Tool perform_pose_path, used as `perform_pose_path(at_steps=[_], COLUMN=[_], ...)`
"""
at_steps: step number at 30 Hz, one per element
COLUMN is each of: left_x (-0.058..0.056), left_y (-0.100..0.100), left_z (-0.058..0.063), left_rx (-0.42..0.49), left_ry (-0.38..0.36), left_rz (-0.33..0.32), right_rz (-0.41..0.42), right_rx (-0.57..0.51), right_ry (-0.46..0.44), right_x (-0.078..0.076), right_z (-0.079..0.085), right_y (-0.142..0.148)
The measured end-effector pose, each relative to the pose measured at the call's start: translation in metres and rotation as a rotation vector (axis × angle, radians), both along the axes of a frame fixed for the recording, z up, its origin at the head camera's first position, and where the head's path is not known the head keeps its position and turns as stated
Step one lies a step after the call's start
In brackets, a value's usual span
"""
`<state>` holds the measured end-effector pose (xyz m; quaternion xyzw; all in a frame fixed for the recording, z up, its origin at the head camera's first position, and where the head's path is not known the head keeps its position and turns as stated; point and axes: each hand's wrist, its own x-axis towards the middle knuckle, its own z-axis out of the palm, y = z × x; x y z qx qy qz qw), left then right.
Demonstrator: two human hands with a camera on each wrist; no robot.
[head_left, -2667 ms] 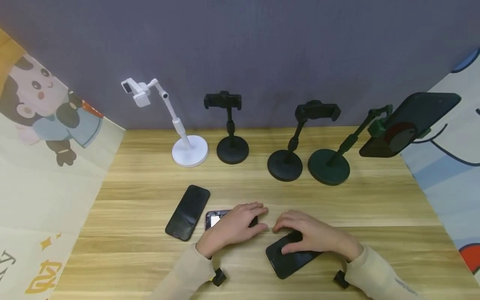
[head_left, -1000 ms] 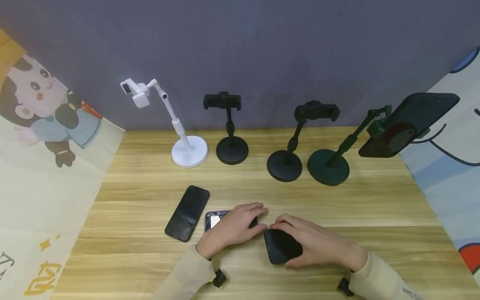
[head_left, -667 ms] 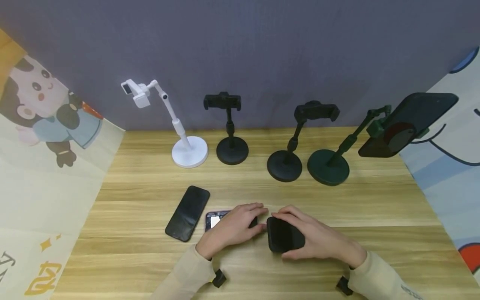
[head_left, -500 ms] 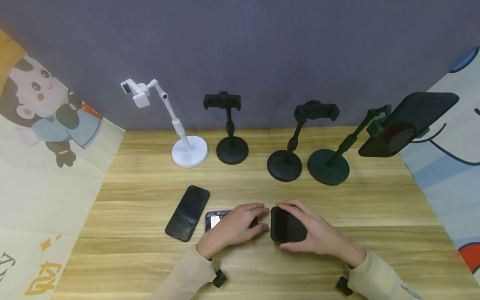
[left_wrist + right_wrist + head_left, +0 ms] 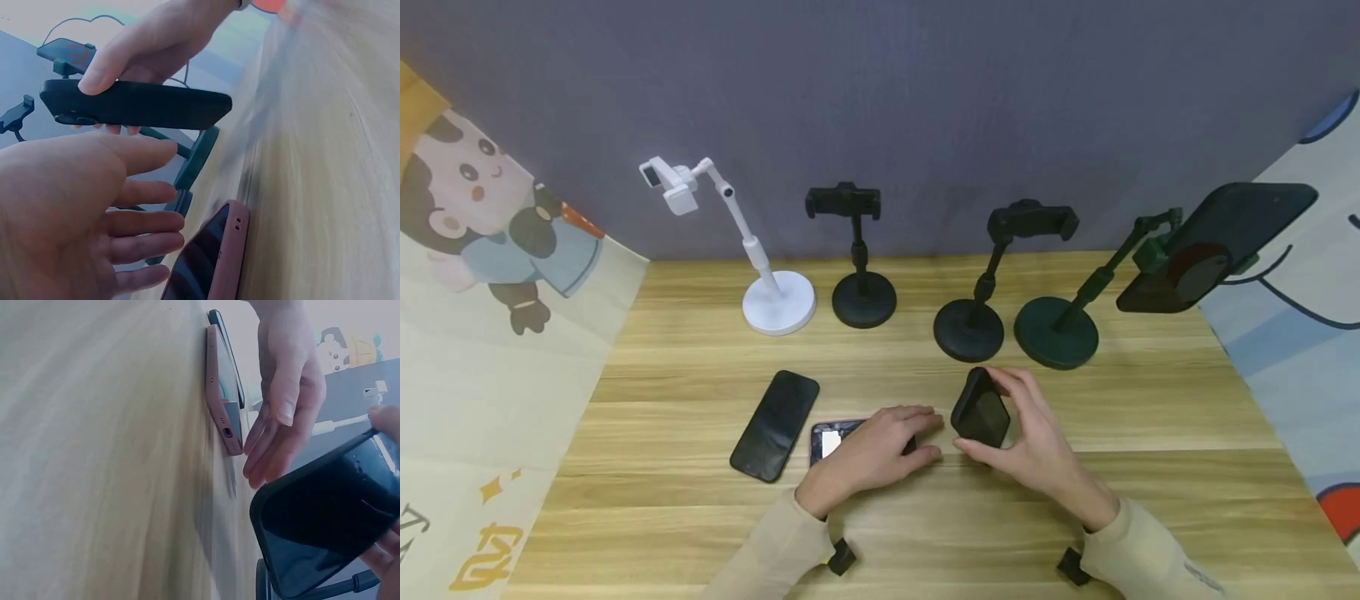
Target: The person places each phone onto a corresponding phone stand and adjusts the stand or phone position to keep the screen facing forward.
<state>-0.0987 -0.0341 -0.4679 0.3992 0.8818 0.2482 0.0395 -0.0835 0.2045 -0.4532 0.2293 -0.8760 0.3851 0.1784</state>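
My right hand [image 5: 1037, 437] holds a black smartphone [image 5: 981, 418] by its edges, thumb on one side and fingers on the other. The phone is tilted up and raised off the table, as the left wrist view shows, with its dark screen side facing the camera in the right wrist view. My left hand [image 5: 874, 454] hovers low, fingers extended, over a pink-cased smartphone [image 5: 219, 387] lying on the table. In the head view that hand hides most of the pink-cased phone. Another black smartphone [image 5: 775, 427] lies flat to its left.
Along the back stand a white phone stand [image 5: 778, 304], a black phone stand [image 5: 864, 298], a second black phone stand [image 5: 968, 332] and a dark green phone stand [image 5: 1057, 333]. The green one bears a mounted phone [image 5: 1240, 242]. A grey panel [image 5: 925, 108] rises behind them.
My right hand has taken hold of the black phone from the table, lifted it, and turned it steeper while moving it away from me. The left hand has barely shifted.
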Motion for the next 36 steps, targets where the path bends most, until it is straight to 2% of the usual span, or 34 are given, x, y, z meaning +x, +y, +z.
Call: perform_pose_path(at_steps=[3, 6, 11, 17, 21, 25, 28, 31, 36], left_x=[0.000, 0.000, 0.000, 0.003, 0.005, 0.006, 0.006, 0.005, 0.002], left_y=[0.001, 0.002, 0.006, 0.020, 0.032, 0.041, 0.046, 0.050, 0.055], left_z=[0.001, 0.000, 0.001, 0.005, 0.008, 0.008, 0.008, 0.008, 0.011], left_rx=[0.027, 0.054, 0.113, 0.237, 0.364, 0.456, 0.491, 0.512, 0.548], left_ry=[-0.027, -0.037, -0.007, 0.047, 0.039, 0.073, 0.116, 0.129, 0.068], left_rz=[0.000, 0.007, 0.034, 0.094, 0.106, 0.099, 0.103, 0.118, 0.146], right_rz=[-0.014, -0.017, -0.019, -0.048, -0.079, -0.117, -0.140, -0.161, -0.197], right_rx=[-0.046, -0.106, -0.223, -0.374, -0.448, -0.486, -0.510, -0.535, -0.553], right_ry=[0.066, 0.139, 0.213, 0.301, 0.325, 0.343, 0.351, 0.346, 0.338], right_x=[-0.001, 0.000, -0.001, -0.004, -0.005, -0.007, -0.007, -0.008, -0.008], right_z=[0.005, 0.018, 0.039, 0.044, 0.044, 0.045, 0.046, 0.048, 0.050], right_y=[-0.005, -0.012, -0.023, -0.029, -0.032, -0.035, -0.037, -0.039, -0.042])
